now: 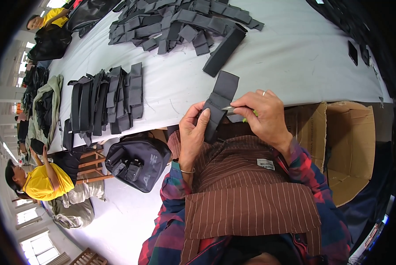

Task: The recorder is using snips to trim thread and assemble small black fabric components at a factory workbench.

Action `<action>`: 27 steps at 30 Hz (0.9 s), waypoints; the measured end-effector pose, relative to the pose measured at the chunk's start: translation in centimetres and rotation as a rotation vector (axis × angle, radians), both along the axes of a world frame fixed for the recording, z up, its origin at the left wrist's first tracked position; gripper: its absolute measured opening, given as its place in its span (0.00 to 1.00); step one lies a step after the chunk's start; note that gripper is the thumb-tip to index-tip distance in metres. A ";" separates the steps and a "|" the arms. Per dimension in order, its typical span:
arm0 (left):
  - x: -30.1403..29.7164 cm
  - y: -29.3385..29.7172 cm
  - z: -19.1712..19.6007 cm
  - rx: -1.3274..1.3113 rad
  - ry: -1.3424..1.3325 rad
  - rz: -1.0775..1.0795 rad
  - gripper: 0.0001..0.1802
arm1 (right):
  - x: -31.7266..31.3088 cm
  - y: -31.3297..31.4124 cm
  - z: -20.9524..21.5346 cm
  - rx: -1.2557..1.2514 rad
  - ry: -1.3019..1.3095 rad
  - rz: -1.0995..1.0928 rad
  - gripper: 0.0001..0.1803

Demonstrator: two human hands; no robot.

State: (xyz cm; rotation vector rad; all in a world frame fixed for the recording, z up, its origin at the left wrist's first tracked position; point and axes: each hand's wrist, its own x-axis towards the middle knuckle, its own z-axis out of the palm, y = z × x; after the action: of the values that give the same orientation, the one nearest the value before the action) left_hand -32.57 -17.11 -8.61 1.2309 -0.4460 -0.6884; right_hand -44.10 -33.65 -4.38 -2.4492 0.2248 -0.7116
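Overhead, daylight from tall windows [34, 247] washes a long white table [295, 57] strewn with dark fabric strips [184, 22]. At its near edge, the left hand [193, 132] grips a folded grey strap piece [218, 106] while the right hand [262, 115] pinches a small metal tool [229, 107] against it. A cardboard box [339, 145] stands alongside.

Left hand [192, 130] and right hand [262, 115] raised together, fingers pinched

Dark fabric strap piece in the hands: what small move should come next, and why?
Probably close the small metal snips on the edge of the dark fabric strap piece. The left hand grips the piece upright from below, the right hand pinches the tool with its tip already against the fabric, so a cut seems ready.
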 end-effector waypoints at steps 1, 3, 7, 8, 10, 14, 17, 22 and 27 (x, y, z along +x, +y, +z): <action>0.0 -0.1 0.3 -0.001 0.000 -0.004 0.14 | 0.1 0.0 -0.3 -0.001 0.000 -0.004 0.08; -0.1 -0.2 1.1 0.065 0.060 -0.042 0.10 | 0.4 0.1 -0.9 0.473 -0.171 -0.120 0.11; 0.9 0.0 1.6 0.131 -0.415 -0.081 0.06 | 1.4 -0.8 -0.6 0.629 -0.057 -0.156 0.12; 1.1 -0.1 2.9 0.217 -0.599 -0.113 0.07 | 1.6 -1.3 -1.3 0.630 -0.057 -0.157 0.12; 1.7 -0.4 4.3 0.303 -0.783 -0.145 0.08 | 1.7 -2.0 -2.1 0.837 0.033 -0.009 0.10; 3.4 -1.5 3.8 0.335 -1.363 0.233 0.10 | 1.8 -0.5 -2.0 0.818 -0.033 -0.050 0.09; 3.0 -1.8 0.0 0.239 -0.669 0.218 0.07 | 2.3 0.3 -3.9 0.930 0.062 -0.042 0.08; 0.5 -2.2 -2.8 0.138 -0.188 0.186 0.08 | 1.4 -0.9 -4.1 0.734 0.215 -0.080 0.09; 0.5 -2.4 -4.2 0.226 -0.342 0.283 0.10 | 1.2 -0.5 -1.5 0.465 0.075 -0.151 0.16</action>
State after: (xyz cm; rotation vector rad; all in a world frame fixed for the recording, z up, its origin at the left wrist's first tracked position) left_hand -32.10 -19.52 -12.82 1.5995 -0.4711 -0.2899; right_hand -42.90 -34.13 -5.92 -2.0290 0.5449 -0.5549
